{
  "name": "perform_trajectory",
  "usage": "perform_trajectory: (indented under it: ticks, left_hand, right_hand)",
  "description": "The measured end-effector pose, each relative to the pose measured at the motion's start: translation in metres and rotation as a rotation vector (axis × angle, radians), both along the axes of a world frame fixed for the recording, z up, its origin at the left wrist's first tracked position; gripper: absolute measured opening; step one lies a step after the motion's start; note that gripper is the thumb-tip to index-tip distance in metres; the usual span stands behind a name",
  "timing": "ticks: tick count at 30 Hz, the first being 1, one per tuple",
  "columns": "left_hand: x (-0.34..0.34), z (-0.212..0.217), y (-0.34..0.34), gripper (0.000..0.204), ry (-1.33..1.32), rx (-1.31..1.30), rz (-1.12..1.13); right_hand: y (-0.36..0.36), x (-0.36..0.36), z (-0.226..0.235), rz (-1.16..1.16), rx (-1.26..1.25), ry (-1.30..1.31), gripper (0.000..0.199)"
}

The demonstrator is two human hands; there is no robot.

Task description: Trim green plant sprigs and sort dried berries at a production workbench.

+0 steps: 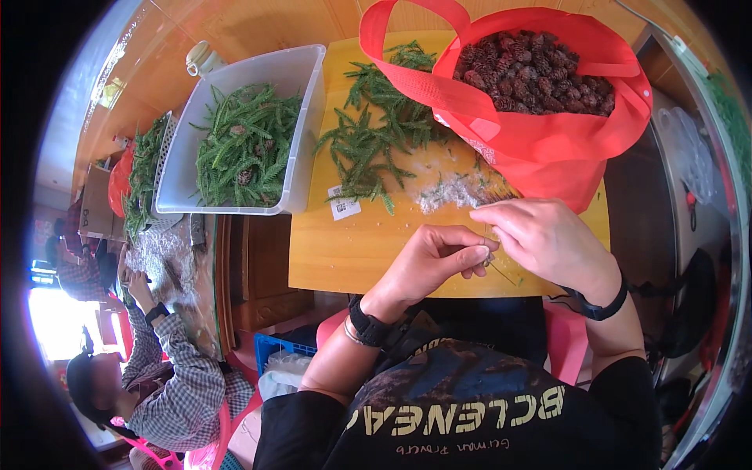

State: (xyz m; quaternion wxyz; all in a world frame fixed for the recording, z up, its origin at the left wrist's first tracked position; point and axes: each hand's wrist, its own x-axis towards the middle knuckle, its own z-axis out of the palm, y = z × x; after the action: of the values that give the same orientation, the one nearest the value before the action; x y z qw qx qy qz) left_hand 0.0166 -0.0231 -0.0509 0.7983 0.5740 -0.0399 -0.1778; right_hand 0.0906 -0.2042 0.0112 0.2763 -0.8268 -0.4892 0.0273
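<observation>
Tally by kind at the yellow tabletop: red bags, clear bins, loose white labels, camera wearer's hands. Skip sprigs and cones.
Red bag: 1
Clear bin: 1
White label: 1
Hands: 2 (left hand, right hand)
Total: 5

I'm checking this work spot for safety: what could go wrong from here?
The thin wire at the left hand might prick the skin. The full red bag stands by the right edge of the table, so a bump could spill its pine cones. White flakes lie close to the right hand and may stick to it.
</observation>
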Motion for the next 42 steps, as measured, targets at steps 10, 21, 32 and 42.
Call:
perform_trajectory:
  ticks: [10,21,32,42]
  left_hand:
    - [0.000,0.002,0.004,0.022,0.035,0.002,0.016]
    - [0.000,0.002,0.004,0.023,0.039,0.001,-0.065]
    - [-0.002,0.010,0.002,0.025,-0.054,-0.069,0.014]
    - [-0.004,0.012,-0.003,0.021,-0.033,-0.018,0.014]
  right_hand:
    - [-0.007,-0.009,0.012,0.108,-0.125,0.057,0.053]
    - [-0.008,-0.007,0.018,0.143,-0.241,-0.172,0.045]
    - [-0.021,-0.002,-0.008,0.015,0.386,0.905,0.045]
    - [-0.011,0.000,-0.018,-0.032,0.448,1.159,0.013]
